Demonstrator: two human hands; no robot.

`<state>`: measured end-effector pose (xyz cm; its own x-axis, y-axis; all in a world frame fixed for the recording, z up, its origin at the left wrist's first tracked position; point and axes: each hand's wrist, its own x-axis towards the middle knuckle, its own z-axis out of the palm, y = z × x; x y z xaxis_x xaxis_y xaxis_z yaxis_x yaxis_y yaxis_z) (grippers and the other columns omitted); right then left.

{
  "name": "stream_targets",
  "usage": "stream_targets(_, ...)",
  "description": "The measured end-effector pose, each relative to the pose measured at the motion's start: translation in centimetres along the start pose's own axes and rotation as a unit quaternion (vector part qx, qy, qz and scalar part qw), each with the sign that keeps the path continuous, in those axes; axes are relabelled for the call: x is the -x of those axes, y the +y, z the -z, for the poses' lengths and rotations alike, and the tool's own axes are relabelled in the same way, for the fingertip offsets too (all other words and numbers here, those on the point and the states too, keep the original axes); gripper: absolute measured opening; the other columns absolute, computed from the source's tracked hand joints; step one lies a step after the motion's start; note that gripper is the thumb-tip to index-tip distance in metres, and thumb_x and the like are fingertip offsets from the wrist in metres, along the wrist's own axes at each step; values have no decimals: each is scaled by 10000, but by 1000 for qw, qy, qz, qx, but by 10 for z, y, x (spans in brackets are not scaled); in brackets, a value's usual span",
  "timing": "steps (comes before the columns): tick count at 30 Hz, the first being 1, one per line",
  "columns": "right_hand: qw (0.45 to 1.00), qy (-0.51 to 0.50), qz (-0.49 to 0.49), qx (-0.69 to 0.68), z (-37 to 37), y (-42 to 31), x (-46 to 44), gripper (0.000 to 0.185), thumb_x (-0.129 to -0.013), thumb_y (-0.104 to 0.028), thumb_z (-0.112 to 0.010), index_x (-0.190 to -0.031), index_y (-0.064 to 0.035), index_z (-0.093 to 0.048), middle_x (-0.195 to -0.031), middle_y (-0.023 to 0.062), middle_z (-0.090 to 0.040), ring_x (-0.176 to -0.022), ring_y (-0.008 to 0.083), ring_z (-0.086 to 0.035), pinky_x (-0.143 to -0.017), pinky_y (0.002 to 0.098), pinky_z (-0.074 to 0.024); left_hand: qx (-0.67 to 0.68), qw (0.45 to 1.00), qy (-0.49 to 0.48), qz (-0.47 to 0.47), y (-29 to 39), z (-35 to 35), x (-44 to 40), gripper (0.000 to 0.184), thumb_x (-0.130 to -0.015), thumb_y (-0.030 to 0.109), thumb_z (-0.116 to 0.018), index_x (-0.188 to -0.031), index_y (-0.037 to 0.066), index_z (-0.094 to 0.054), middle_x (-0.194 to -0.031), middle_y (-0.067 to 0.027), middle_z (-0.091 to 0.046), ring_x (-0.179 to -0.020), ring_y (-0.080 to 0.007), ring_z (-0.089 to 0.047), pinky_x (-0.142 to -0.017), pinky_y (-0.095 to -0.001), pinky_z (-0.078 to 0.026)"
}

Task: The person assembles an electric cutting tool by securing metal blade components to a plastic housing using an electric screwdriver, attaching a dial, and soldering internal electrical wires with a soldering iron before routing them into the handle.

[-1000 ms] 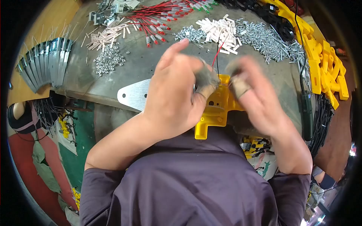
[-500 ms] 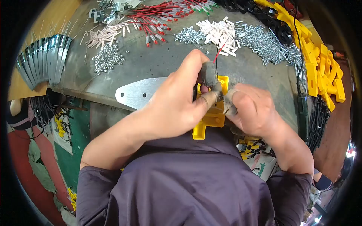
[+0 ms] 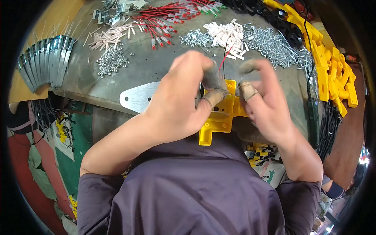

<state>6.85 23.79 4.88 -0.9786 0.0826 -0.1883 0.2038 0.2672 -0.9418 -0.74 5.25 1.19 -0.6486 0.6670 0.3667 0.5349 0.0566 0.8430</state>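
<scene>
Yellow moulded plastic housing [image 3: 227,117] lay open side up at the near edge of the table [image 3: 156,60], mid-scene, its near end showing against the person's dark purple shirt [image 3: 196,188]. Shape: irregular and branching, with one arm running far, one to the right, and a short squared foot at near left. Raised walls enclosed shallow hollows; small round bosses sat inside, with dark holes in the floor and a curved rib just nearer. Surface glossy, evenly coloured.

Left hand [image 3: 182,94], grey coverings on thumb and forefinger, stood over the housing's far left side. Its fingers were narrow at the tips; could not tell what, if anything, they pinched. Right hand [image 3: 270,105], similarly covered, hung by the housing's right arm, thumb and forefinger wide apart, nothing visible between; contact with the housing unclear.

A thin red wire [image 3: 224,61] and a thin black wire [image 3: 224,70] rose beyond the left fingertips. Left of the housing, partly behind the left hand: a brushed silver metal plate [image 3: 137,100], rounded end leftward, two dark holes showing.
</scene>
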Motion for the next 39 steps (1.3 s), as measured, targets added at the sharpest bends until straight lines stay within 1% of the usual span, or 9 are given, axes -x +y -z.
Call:
stream_targets(3, 977, -137, -135, -93, 3, 0, 1, 209, -878, -2, -494, -1077, -49, -450, -689, 124, -524, -602, 214, -547, -630, 297, -450, -156, 976, -8, -153, -1, 0, 0, 369, -782, -78, -603, -1043, 38, -369, -919, -72, -599, -824, -134, -571, -1015, -428, -354)
stream_targets(5, 990, -54, 102, 86, -3, 21, 2, 219, -876, -8, -492, -1088, -59, -470, -657, 115, -516, -581, 204, -549, -581, 308, -455, -166, 971, -1, -173, 4, -4, 0, 366, -782, -78, -599, -1043, 39, -370, -916, -67, -601, -826, -133, -572, -1012, -432, -357)
stream_targets(7, 850, -7, 398, 345, 7, 25, -1, 189, -876, -22, -499, -1058, -69, -488, -651, 99, -511, -543, 183, -531, -511, 312, -450, 176, 969, -8, 175, 14, -6, -1, 373, -761, -96, -581, -1042, 41, -377, -902, -62, -604, -815, -155, -582, -1018, -468, -346)
stream_targets(12, 967, -180, -165, -77, 15, -7, -5, 230, -806, -10, -543, -1023, -72, -494, -667, 162, -573, -597, 330, -610, -516, 401, -484, -54, 997, -2, -54, -4, -2, 2, 344, -784, -91, -561, -1035, 40, -365, -868, -56, -592, -829, -157, -581, -1010, -461, -361)
stream_targets(13, 967, -180, -165, -79, 11, -2, -4, 230, -806, -10, -543, -1023, -72, -494, -667, 162, -573, -597, 330, -610, -516, 401, -484, -193, 963, -13, -190, -7, -1, 1, 327, -803, -80, -561, -1030, 38, -357, -855, -53, -587, -834, -147, -577, -1008, -453, -367)
stream_targets(16, 904, -46, 299, 304, 3, 13, 0, 333, -759, 33, -550, -1067, -65, -470, -814, 181, -626, -708, 386, -624, -604, 458, -499, -87, 993, 14, -81, -3, -6, 6, 283, -828, -83, -540, -1013, 31, -357, -887, -60, -574, -843, -135, -557, -958, -386, -409)
stream_targets(23, 948, 56, 214, 228, -9, 22, -19, 326, -821, 39, -557, -1118, -14, -435, -904, 173, -659, -859, 365, -650, -680, 417, -514, 113, 982, 134, 73, -13, -6, 5, 270, -841, -29, -611, -1033, 12, -427, -867, -58, -561, -820, -157, -527, -779, -287, -439)
stream_targets(31, 994, -35, 106, -2, -4, 17, -34, 421, -839, 14, -611, -1185, 3, -372, -949, 132, -657, -901, 167, -625, -823, 312, -497, -347, 905, 2, -245, 30, -26, 19, 307, -620, 133, -704, -889, 139, -556, -838, 18, -605, -783, -157, -532, -743, -323, -348)
stream_targets(39, 984, -18, 75, -159, -5, 27, -3, 533, -857, -4, -601, -1293, -4, -296, -919, 121, -647, -965, 196, -623, -888, 328, -468, -67, 996, 14, 50, 13, -16, 21, 464, -703, -76, -672, -1055, 62, -403, -870, -31, -539, -800, -122, -513, -742, -274, -401)
